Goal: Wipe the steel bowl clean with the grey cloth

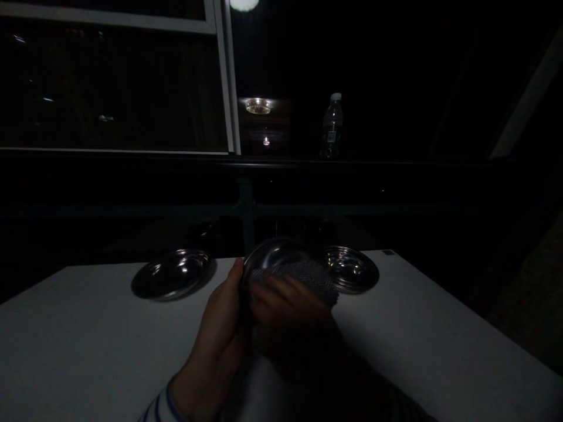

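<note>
One steel plate [275,255] is clasped at its 9 o'clock rim by the left hand [220,328], right hand [290,302] clutching a grey cloth [316,275] against it; likely light, rigid, slick, so rim grip suits.

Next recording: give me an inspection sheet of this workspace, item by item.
Surface: white table, dimly lit.
Job's things: held dish, shiny metal, tilted up off the table; grey cloth pressed against it.
Clutter: left dish and right dish, both metal, lying flat on the table either side of the hands.
Grippers: left hand grips the held dish by its left rim; right hand, blurred, holds the grey cloth on the dish.
Cables: nothing seen.
Surroundings: very dark; water bottle upright on a ledge behind the table; window frame; lamp reflection in the glass.
</note>
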Tool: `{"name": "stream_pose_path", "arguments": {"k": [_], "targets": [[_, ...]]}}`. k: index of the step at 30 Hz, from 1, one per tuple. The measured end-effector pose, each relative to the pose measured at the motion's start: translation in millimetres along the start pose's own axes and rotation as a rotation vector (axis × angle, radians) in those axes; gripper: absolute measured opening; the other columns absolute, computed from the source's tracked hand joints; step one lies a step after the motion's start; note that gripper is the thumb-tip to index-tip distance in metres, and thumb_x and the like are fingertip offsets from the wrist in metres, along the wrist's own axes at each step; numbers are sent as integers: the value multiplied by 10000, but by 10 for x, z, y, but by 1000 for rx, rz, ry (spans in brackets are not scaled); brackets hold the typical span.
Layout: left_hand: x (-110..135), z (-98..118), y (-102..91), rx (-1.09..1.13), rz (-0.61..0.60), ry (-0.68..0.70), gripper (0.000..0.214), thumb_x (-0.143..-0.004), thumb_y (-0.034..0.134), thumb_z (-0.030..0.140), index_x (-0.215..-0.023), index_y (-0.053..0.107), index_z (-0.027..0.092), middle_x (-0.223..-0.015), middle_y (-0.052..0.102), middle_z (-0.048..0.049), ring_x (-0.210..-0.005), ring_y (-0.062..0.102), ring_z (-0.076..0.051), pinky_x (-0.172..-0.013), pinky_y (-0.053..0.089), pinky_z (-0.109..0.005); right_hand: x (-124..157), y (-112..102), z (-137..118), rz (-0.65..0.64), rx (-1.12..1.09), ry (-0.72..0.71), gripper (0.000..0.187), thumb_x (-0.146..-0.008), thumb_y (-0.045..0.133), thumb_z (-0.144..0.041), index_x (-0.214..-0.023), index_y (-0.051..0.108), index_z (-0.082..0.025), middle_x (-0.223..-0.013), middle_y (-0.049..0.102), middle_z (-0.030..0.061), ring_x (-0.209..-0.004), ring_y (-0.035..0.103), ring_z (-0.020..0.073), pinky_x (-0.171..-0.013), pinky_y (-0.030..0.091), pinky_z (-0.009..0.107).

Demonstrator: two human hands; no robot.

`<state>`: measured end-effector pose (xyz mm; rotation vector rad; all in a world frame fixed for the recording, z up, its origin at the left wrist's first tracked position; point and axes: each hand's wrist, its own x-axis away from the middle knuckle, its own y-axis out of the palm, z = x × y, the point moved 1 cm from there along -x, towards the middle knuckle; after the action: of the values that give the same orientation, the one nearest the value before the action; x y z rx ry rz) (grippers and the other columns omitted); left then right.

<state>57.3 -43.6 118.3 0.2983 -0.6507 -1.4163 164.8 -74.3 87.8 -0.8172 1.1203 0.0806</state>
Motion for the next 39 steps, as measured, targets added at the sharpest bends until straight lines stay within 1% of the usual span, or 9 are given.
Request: {"name": "stream_pose_path", "arguments": {"k": [2, 5, 10, 14, 19, 25, 30, 35, 39], "targets": [[-16, 69, -9, 6, 15, 11, 180, -795, 570, 272, -685, 628, 141, -559, 637, -8, -441, 566, -93, -414, 439, -173, 45, 106, -152, -39, -26, -54, 244, -880, 411, -250, -1048, 563, -160, -1171, 589, 6, -1207, 407, 115, -1056, 329, 280], [-16, 161, 0, 37, -18, 8, 209, -819, 532, 296, -747, 641, 133, -619, 666, -41, -525, 620, -138, -474, 489, -214, 81, 149, -263, 48, 7, -98, 244, -864, 446, -203, -1067, 571, -151, -1158, 597, -1, -1219, 398, 112, -1087, 280, 273], [30, 260, 30, 103, -7, 12, 204, -833, 513, 265, -760, 655, 138, -596, 663, -29, -532, 625, -138, -518, 509, -223, 65, 15, -46, 45, 55, -151, 377, -852, 465, -325, -1170, 529, -134, -1233, 552, 23, -1261, 356, 179, -1077, 285, 328], [13, 250, 21, 121, -8, -12, 213, -846, 489, 253, -779, 655, 138, -607, 669, -29, -514, 619, -135, -482, 501, -223, 67, -49, 150, 55, 82, -54, 398, -853, 449, -347, -1184, 503, -135, -1245, 541, 61, -1256, 365, 186, -1030, 340, 354], [-15, 216, -4, 83, -11, -8, 169, -825, 526, 253, -796, 647, 139, -618, 671, -30, -540, 631, -144, -494, 507, -224, 34, -81, 125, 15, 59, -45, 368, -869, 413, -298, -1176, 507, -120, -1242, 544, 47, -1240, 383, 173, -1035, 344, 346], [-11, 213, -4, 72, 2, 28, 175, -837, 504, 238, -791, 645, 145, -670, 688, -33, -547, 634, -137, -507, 516, -220, -11, -147, 235, 66, 50, 66, 321, -843, 403, -143, -1117, 541, -48, -1173, 584, 119, -1165, 462, 200, -979, 408, 357], [-67, 174, -30, 73, -9, 13, 167, -826, 525, 237, -737, 628, 140, -600, 656, -10, -500, 612, -116, -468, 500, -197, -7, -114, 184, 9, 5, -7, 345, -862, 394, -213, -1155, 529, -90, -1201, 570, 78, -1184, 434, 197, -1001, 385, 352], [-74, 175, -24, 57, -20, 39, 175, -836, 509, 252, -777, 630, 140, -640, 667, -13, -528, 622, -123, -502, 515, -222, -32, -150, 238, 69, 5, 82, 318, -836, 378, -109, -1081, 565, -29, -1129, 605, 127, -1119, 484, 208, -958, 418, 358], [-62, 180, -14, 75, -34, -1, 170, -826, 527, 238, -730, 623, 135, -595, 649, -7, -491, 604, -110, -469, 492, -200, -32, -137, 207, 44, 8, 28, 325, -857, 394, -186, -1123, 549, -85, -1169, 587, 88, -1140, 462, 205, -971, 394, 364]]}}
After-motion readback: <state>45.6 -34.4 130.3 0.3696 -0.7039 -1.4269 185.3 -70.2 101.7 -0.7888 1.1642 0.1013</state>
